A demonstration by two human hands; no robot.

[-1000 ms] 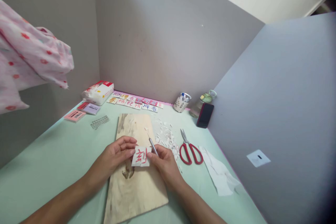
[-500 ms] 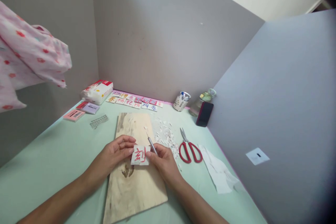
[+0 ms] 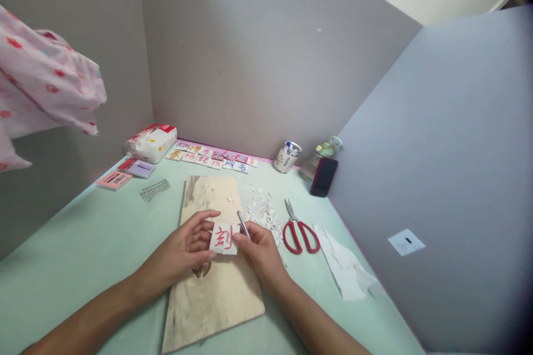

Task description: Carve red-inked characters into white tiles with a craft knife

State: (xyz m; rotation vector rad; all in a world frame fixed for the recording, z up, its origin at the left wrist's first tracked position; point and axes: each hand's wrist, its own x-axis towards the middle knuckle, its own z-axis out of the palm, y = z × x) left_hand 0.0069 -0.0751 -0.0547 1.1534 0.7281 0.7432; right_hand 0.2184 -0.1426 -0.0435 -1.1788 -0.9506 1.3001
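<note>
Above a wooden board (image 3: 216, 299), my right hand (image 3: 262, 249) pinches a small white square piece with a red character (image 3: 224, 238), its thumb over the right edge. A slim silver craft knife (image 3: 243, 223) also sits in that hand, pointing up and left; its thin tip is hard to make out. On the square's other side, my left hand (image 3: 189, 244) has its fingers apart, index stretched over the top. Its thumb lies by the lower left corner, and the other fingertips come near or behind the left edge.
White shavings (image 3: 263, 208) are scattered right of the board, beside red-handled scissors (image 3: 300, 230) and a tissue (image 3: 345, 269). Lettered squares (image 3: 210, 160) line the back, near a tissue pack (image 3: 152, 143). A can (image 3: 287, 158), glass jug (image 3: 310, 166) and phone (image 3: 323, 177) stand back right.
My left hand has loosened and spread its fingers; its thumb has moved down from the square's upper left edge. The square and the knife have shifted slightly up, the knife now more upright.
</note>
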